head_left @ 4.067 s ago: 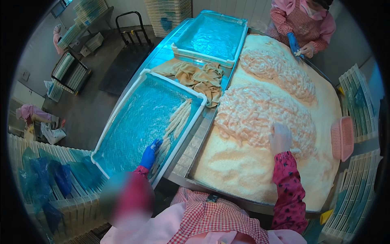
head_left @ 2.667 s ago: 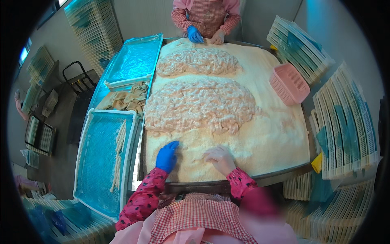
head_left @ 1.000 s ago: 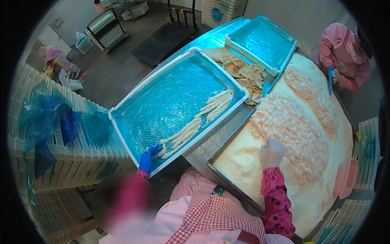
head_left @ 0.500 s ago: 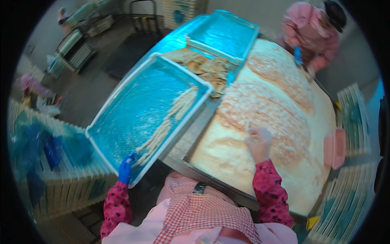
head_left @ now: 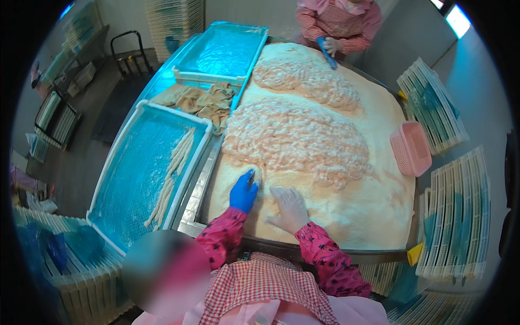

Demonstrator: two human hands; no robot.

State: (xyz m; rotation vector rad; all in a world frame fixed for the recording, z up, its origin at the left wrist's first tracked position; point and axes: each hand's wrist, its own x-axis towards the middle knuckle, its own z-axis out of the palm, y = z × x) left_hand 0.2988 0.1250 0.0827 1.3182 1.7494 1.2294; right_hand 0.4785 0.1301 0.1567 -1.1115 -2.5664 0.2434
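My left hand (head_left: pixel 244 194), in a blue glove, is at the near left of the powder-covered table. Its fingers are a little apart, with the tips by a pale strip at the near edge of a heap of raw, pinkish meat strips (head_left: pixel 295 138). My right hand (head_left: pixel 291 209), gloved in white, lies beside it over the pale powder (head_left: pixel 346 216), fingers stretched and thumb spread, holding nothing. Left of the table, a white-rimmed tray with a blue lining (head_left: pixel 127 168) carries a line of coated strips (head_left: pixel 172 176) along its right side.
Across the table a co-worker in a checked apron (head_left: pixel 341 24) has gloved hands near a second heap (head_left: pixel 309 81). Crumpled tan cloth (head_left: pixel 203 103) lies by another blue-lined tray (head_left: pixel 222 51). A pink basket (head_left: pixel 410 149) sits at the right edge, near stacked trays (head_left: pixel 455 216).
My left hand has come from the tray over to the table. My right hand has drawn back from the heap, and its fingers have spread. The view has shifted toward the right.
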